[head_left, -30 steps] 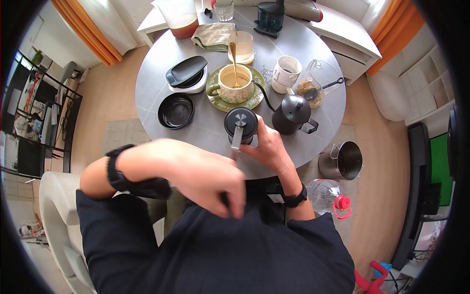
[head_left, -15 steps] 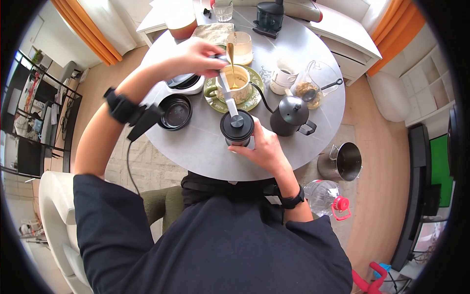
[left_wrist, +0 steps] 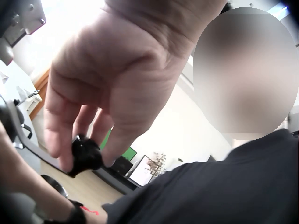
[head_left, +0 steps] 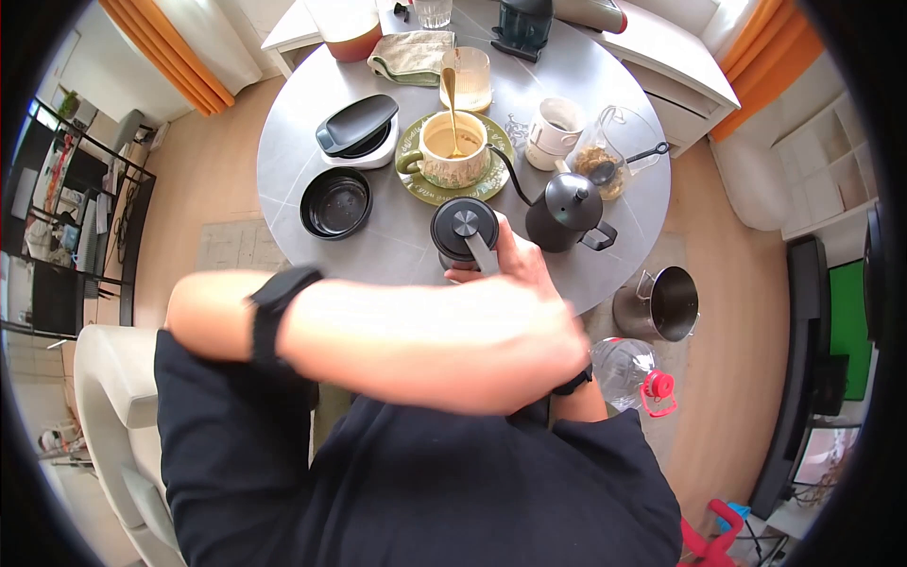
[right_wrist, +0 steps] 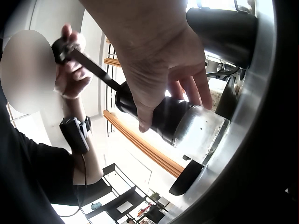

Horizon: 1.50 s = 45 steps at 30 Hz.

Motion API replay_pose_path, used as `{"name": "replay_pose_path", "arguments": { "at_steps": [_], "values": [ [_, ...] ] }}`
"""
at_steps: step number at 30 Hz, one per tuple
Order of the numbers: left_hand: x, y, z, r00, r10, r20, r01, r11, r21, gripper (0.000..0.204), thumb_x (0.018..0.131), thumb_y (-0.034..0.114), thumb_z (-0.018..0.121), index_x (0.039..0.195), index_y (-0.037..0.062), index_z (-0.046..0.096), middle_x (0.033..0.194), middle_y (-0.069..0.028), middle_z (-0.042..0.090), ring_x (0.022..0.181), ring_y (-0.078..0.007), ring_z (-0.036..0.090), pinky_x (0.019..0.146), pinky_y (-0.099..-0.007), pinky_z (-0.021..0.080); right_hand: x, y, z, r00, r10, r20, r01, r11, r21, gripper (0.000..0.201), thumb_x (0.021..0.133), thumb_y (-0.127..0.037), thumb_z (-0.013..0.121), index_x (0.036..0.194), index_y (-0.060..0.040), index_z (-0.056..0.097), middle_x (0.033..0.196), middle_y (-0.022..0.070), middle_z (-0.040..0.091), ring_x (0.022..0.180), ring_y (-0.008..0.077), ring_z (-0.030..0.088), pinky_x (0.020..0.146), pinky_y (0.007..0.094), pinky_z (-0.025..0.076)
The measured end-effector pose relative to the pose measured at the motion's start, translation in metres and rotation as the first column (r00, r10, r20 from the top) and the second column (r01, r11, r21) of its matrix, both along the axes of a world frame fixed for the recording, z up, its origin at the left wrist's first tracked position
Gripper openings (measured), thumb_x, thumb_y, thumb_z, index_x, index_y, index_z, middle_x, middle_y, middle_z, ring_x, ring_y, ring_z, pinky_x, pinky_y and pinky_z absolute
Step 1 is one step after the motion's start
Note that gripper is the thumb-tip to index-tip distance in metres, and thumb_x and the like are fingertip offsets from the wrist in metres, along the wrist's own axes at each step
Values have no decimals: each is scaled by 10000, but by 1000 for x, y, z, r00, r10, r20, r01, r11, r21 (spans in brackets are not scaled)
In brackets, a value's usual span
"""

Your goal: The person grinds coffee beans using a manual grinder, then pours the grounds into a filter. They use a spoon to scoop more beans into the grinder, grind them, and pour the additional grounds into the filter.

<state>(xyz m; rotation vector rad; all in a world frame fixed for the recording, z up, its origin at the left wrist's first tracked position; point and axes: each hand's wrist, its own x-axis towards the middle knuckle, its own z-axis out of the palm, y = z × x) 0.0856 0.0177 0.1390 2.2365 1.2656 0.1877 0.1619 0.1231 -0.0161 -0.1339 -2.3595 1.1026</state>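
Observation:
A manual coffee grinder (head_left: 463,219) with a black lid and a metal crank (head_left: 482,255) stands at the near side of the table. My right hand (right_wrist: 163,65) grips its black body, thumb on one side and fingers on the other; below them shows the clear jar (right_wrist: 198,130). The left hand (left_wrist: 107,88) pinches the black knob (left_wrist: 87,154) at the crank's end. In the head view this blurred left hand (head_left: 534,345) overlaps my right forearm and hides the knob. Just beyond the grinder, a mug (head_left: 453,168) with a gold spoon (head_left: 450,99) sits on a green plate (head_left: 420,184).
A black gooseneck kettle (head_left: 564,215) stands right of the grinder, a black bowl (head_left: 336,203) to its left. Behind are a white cup (head_left: 553,132), a glass jug (head_left: 605,156), a folded cloth (head_left: 411,59) and a ribbed glass (head_left: 467,80). A water bottle (head_left: 625,370) stands beside the table.
The left hand has swung the crank round, from near my body out over the mug, then back toward my body and right. The right hand keeps its grip on the coffee grinder.

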Motion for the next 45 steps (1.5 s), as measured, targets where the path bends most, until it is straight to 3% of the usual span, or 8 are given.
{"name": "replay_pose_path", "arguments": {
  "at_steps": [3, 8, 15, 24, 31, 35, 41, 45],
  "values": [
    [-28, -51, 26, 1000, -13, 15, 16, 966, -259, 336, 837, 164, 646, 1146, 50, 582, 1072, -96, 591, 961, -275, 607, 766, -401, 530, -4, 2, -9, 998, -58, 9, 57, 995, 83, 700, 680, -262, 836, 1217, -55, 438, 896, 143, 656, 803, 315, 666, 664, 376, 533],
    [-94, -100, 29, 824, 563, 66, -489, 765, -419, 310, 765, 1, 683, 1065, 82, 680, 1078, -84, 643, 913, -227, 651, 722, -304, 558, -5, 2, -3, 998, -50, -39, 54, 991, 123, 752, 670, -284, 855, 1232, -18, 433, 915, 145, 670, 807, 290, 684, 692, 347, 539],
    [-171, -32, -3, 500, 844, 192, -835, 529, -151, 355, 850, 123, 673, 1181, 8, 614, 1016, -68, 636, 808, -104, 631, 707, -231, 526, -6, 2, -10, 996, -59, -67, 65, 993, 97, 728, 679, -299, 836, 1249, -74, 443, 889, 118, 645, 789, 276, 664, 673, 365, 540],
    [-82, 118, -28, 794, 567, 217, -566, 821, -74, 512, 829, 263, 657, 1247, -18, 561, 1059, -155, 668, 895, -230, 668, 833, -338, 513, -2, 0, -2, 994, -88, 58, 81, 990, 114, 645, 692, -281, 843, 1160, -7, 495, 855, 135, 669, 749, 290, 676, 676, 351, 536],
    [4, 36, -1, 995, -7, 99, 24, 984, -177, 205, 806, 136, 621, 938, -19, 599, 905, -189, 649, 851, -370, 636, 743, -447, 524, -3, 1, -2, 998, -10, -61, 15, 996, 83, 616, 728, -217, 811, 1203, -3, 484, 969, 158, 662, 869, 260, 670, 742, 379, 526],
    [-46, -41, 13, 971, -99, 216, 190, 872, -451, 319, 846, 145, 653, 1144, 42, 604, 1132, -120, 611, 1033, -308, 601, 840, -396, 505, -4, 3, -5, 998, -51, -22, 54, 990, 131, 716, 675, -257, 851, 1214, -9, 450, 911, 139, 673, 795, 290, 681, 686, 364, 536],
    [-150, -88, 6, 647, 734, 205, -495, 609, -619, 234, 844, 91, 700, 1060, 7, 671, 966, -49, 676, 815, -100, 634, 726, -253, 539, -5, 4, -5, 1000, -19, -19, 20, 996, 85, 708, 678, -259, 850, 1214, -16, 456, 911, 132, 673, 797, 265, 686, 697, 343, 538],
    [-178, -44, -6, 451, 852, 265, -804, 517, -294, 402, 853, 156, 687, 1209, -4, 588, 1028, -89, 634, 860, -129, 651, 795, -268, 544, -5, 3, -6, 999, -48, -22, 50, 991, 123, 707, 678, -255, 851, 1214, -14, 458, 881, 121, 675, 789, 249, 689, 697, 343, 541]
  ]
}}
